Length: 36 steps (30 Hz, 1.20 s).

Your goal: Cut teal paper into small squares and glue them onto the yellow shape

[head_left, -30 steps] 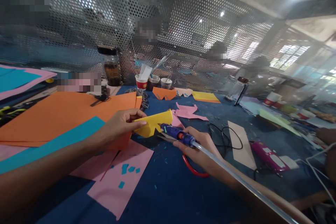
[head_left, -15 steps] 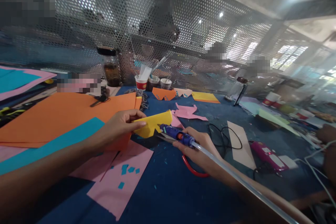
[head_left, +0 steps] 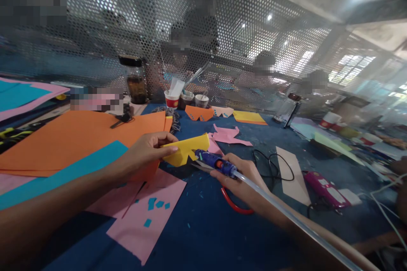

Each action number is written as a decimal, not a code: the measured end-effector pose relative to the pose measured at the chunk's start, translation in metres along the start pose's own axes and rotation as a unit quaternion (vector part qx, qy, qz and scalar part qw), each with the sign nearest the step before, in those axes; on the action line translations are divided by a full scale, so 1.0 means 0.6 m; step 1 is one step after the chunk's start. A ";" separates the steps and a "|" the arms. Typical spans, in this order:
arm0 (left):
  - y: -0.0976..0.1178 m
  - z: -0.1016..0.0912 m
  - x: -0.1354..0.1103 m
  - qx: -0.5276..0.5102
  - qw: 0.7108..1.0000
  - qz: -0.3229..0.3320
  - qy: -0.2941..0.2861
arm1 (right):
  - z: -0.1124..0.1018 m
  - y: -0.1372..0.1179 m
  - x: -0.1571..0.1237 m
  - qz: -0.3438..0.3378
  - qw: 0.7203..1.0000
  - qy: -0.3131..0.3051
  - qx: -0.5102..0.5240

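Note:
My left hand [head_left: 144, 152] pinches a yellow paper cut-out [head_left: 186, 149] by its left edge and holds it above the blue table [head_left: 203, 228]. My right hand [head_left: 243, 180] is wrapped round a blue glue gun [head_left: 216, 162] with a long clear glue stick [head_left: 286, 216] running back along my forearm. The gun's tip sits at the cut-out's lower right edge. Red-handled scissors [head_left: 233, 204] lie on the table under my right hand, partly hidden.
Orange [head_left: 76, 135], teal [head_left: 63, 173] and pink [head_left: 146, 211] paper sheets lie at left. Paper cups [head_left: 171, 99] and a jar [head_left: 135, 80] stand by a perforated metal screen [head_left: 241, 34]. A black cable [head_left: 273, 165], a pink glue gun [head_left: 322, 188] and paper scraps lie at right. People sit behind the screen.

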<state>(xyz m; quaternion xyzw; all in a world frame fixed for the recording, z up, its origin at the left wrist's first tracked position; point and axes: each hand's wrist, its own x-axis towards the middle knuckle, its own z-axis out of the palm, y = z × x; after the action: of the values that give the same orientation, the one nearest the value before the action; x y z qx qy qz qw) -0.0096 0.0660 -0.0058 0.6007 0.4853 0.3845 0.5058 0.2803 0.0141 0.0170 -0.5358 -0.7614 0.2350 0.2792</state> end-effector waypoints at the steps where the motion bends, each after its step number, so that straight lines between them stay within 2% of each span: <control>1: 0.001 0.000 0.000 0.004 1.000 -0.002 0.001 | 0.000 0.000 0.000 0.000 1.000 -0.001 0.000; 17: -0.001 -0.001 0.001 0.025 1.000 -0.001 0.003 | 0.003 0.005 0.002 -0.004 1.000 0.001 -0.005; 24: 0.004 0.002 -0.002 -0.006 1.000 -0.006 -0.002 | 0.000 0.002 0.001 -0.001 1.000 -0.004 -0.017; 29: 0.010 0.005 -0.007 0.019 1.000 -0.002 0.007 | 0.002 0.004 0.002 -0.001 1.000 -0.005 -0.018; 36: 0.002 0.000 0.001 0.009 1.000 -0.007 0.002 | 0.001 0.005 0.003 -0.002 1.000 -0.008 -0.028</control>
<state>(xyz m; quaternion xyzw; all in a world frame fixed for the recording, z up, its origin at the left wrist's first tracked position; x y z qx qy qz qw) -0.0093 0.0663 -0.0049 0.6012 0.4941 0.3778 0.5017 0.2812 0.0166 0.0148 -0.5398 -0.7711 0.2174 0.2583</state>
